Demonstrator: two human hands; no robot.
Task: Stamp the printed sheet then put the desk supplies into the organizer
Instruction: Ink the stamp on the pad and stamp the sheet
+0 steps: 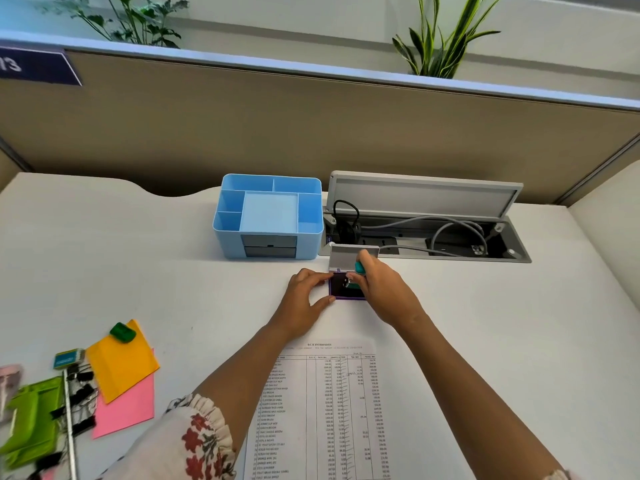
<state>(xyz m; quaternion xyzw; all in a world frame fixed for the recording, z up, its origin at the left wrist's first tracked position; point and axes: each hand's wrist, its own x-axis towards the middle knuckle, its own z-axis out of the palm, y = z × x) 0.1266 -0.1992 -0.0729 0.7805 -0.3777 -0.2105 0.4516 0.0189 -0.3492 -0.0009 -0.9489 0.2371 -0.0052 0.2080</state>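
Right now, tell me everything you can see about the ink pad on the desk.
The ink pad is a small flat case lying open on the white desk, between the printed sheet and the cable tray. Its pale grey lid stands hinged up at the far edge. The pad surface looks dark, framed in purple. The left hand pinches its left side, steadying it; the right hand presses a teal-handled stamp onto it.

White desk (519, 323), tan cubicle partition (311, 133), 2 plants (440, 46)

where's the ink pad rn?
Head view, centre: the open ink pad sits on the desk between both hands, just beyond the printed sheet, before the blue organizer.
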